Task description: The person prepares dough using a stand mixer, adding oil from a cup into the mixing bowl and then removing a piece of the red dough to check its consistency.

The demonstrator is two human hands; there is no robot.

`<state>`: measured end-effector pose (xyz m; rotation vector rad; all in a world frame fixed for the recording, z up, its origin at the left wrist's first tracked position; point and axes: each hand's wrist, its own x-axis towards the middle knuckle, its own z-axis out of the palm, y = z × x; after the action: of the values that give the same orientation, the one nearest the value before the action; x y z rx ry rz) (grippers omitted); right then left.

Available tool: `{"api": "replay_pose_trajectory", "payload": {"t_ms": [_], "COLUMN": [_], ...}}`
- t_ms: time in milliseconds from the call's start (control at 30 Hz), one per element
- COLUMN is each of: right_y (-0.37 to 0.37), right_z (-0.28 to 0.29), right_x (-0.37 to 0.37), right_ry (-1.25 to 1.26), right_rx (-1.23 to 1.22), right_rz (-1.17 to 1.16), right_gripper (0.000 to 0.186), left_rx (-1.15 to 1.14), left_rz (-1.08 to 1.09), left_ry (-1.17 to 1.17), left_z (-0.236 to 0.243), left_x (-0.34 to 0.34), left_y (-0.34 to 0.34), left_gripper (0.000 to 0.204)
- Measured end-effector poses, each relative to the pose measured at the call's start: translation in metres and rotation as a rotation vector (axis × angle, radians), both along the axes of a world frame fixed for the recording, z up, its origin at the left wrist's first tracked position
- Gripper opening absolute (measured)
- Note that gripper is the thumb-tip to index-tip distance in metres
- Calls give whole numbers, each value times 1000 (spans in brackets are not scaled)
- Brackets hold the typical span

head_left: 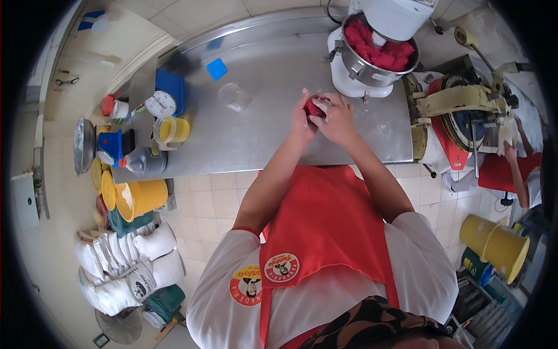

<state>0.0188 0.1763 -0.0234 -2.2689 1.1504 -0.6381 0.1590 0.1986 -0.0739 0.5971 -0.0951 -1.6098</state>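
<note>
Between my two hands, over the steel table [261, 139], is a small lump of deep red dough [313, 108]. My left hand [302, 121] is curled against its left side. From the right, my right hand [337, 119] wraps its fingers over the top of the lump. White flour dusts my fingers. Beyond my hands at the upper right stands a white stand mixer [357, 84]. Its steel bowl [372, 74] holds more of the same red dough [386, 55]. A clear plastic tub [233, 97] and a blue square [217, 69] lie to the left of my hands.
At the table's left end are a blue scale [170, 93], a jug of yellow liquid [172, 130] and a grey bottle [145, 161]. A large machine [459, 104] borders the table's right end, with a person [511, 174] beside it. White sacks [136, 270] are piled at the lower left.
</note>
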Motion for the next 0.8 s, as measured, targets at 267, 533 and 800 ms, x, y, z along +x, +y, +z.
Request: {"api": "replay_pose_trajectory", "payload": {"t_ms": [267,533,800], "right_y": [10,-1,-48], "right_z": [-53,-90,-129], "right_x": [-7,-26,-129], "right_ry": [-231,-1415,-1055], "right_rx": [217,1586,1077], "right_rz": [-69,-180,-662], "right_gripper": [46,61,58], "left_rx": [333,-34,344], "left_rz": [184,-228,-36], "left_ry": [-447,-1504,-1249], "left_z": [-23,-58,0], "left_x": [-7,-39,1], "left_y": [14,11,35], "left_gripper": [21,81,82]}}
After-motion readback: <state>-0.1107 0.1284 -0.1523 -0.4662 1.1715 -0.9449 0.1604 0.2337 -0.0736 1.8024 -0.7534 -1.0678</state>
